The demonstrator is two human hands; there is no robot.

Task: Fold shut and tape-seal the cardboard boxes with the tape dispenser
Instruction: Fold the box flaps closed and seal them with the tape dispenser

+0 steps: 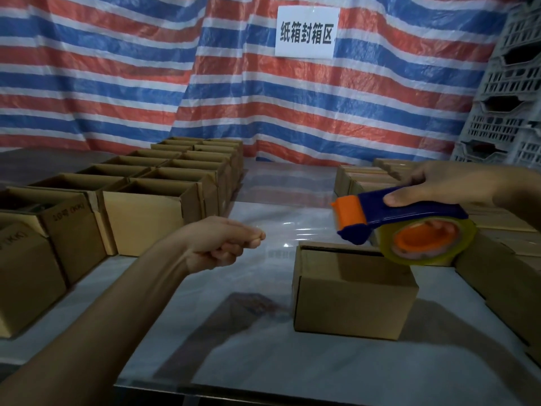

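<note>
The folded box [354, 291] sits alone mid-surface [263, 361], its top flaps down but a dark seam still showing along the far edge. Just above its right rear corner we hold the tape dispenser [409, 227], our right hand [456, 186] wrapped tight over the blue handle. Our left hand [225, 241] hovers left of the box, fingertips pinched together, seemingly on a clear tape end we cannot make out. We judge it best to anchor the tape down one side wall first, then draw it taut along the seam. Open boxes [146, 194] wait at left.
</note>
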